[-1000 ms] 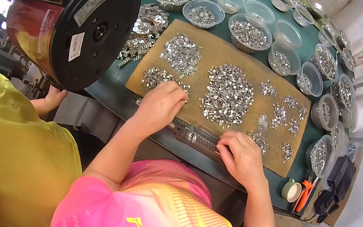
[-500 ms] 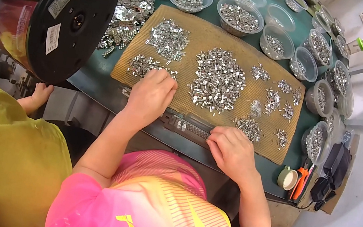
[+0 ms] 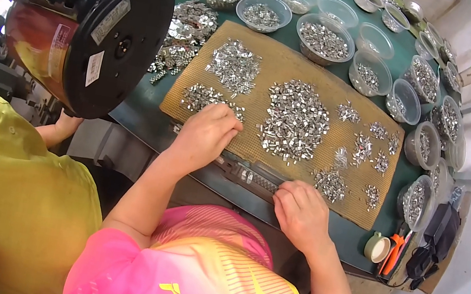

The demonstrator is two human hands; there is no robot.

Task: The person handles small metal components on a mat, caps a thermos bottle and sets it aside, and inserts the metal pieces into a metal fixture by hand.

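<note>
My left hand [image 3: 204, 136] is over the mat's near left edge, fingertips pinched together beside a small pile of metal pieces [image 3: 199, 96]. Whatever it may hold is hidden by the fingers. My right hand [image 3: 304, 212] has its fingers curled at the right end of a narrow dark metal track [image 3: 232, 170] along the table's near edge. Small shiny links sit in the track between my hands. Beyond it, a brown textured mat [image 3: 272, 46] carries a large heap of small metal blocks [image 3: 295, 120], a heap of thin metal pins [image 3: 234, 66] and several smaller piles.
Clear plastic bowls [image 3: 325, 40] of metal parts line the far and right sides. Left of the mat lie shiny linked strips [image 3: 188, 31] and a tilted red kettle with black base [image 3: 120, 48]. A person in yellow [image 3: 17, 171] is at left. Orange-handled pliers [image 3: 394, 254] and a cup [image 3: 377, 247] are right.
The whole view has shifted, so the table and both hands appear farther right and lower. Against the mat and track, my hands stay in nearly the same places.
</note>
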